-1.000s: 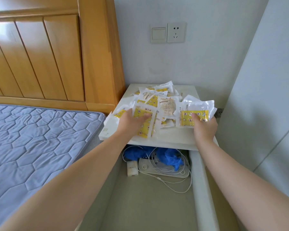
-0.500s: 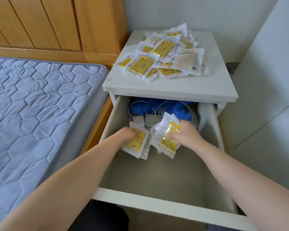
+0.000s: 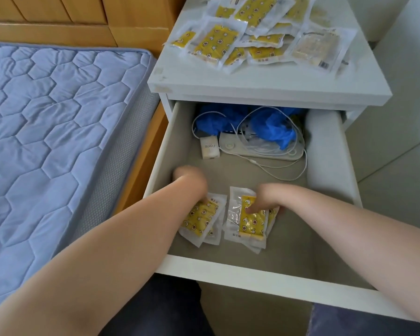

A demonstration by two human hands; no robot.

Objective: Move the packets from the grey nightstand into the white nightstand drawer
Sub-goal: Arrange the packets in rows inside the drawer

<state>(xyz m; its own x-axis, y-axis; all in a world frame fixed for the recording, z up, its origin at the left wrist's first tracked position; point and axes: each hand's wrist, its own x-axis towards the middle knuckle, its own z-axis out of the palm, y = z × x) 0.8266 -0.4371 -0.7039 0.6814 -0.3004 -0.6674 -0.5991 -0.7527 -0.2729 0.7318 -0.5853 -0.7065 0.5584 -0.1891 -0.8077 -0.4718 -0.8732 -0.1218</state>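
The white nightstand (image 3: 252, 86) has its drawer (image 3: 252, 282) pulled out toward me. Both my hands are down inside it. My left hand (image 3: 192, 185) holds a small stack of yellow-and-clear packets (image 3: 200, 218) against the drawer floor. Beside it, my right hand (image 3: 264, 201) pinches a second stack of the same packets (image 3: 250, 223), fingers on top and thumb at the right edge. A pile of several more packets (image 3: 264, 27) lies on the nightstand top.
At the drawer's back lie blue plastic (image 3: 272, 132), a flat white device (image 3: 260, 150), a white cable (image 3: 277, 170) and a small white box (image 3: 209, 147). A blue quilted mattress (image 3: 58, 117) borders the left; a pale wall panel (image 3: 403, 57) stands close on the right.
Both hands lifted packets off the nightstand top and carried them down into the drawer, where they now press them near its front. My view has tilted downward.
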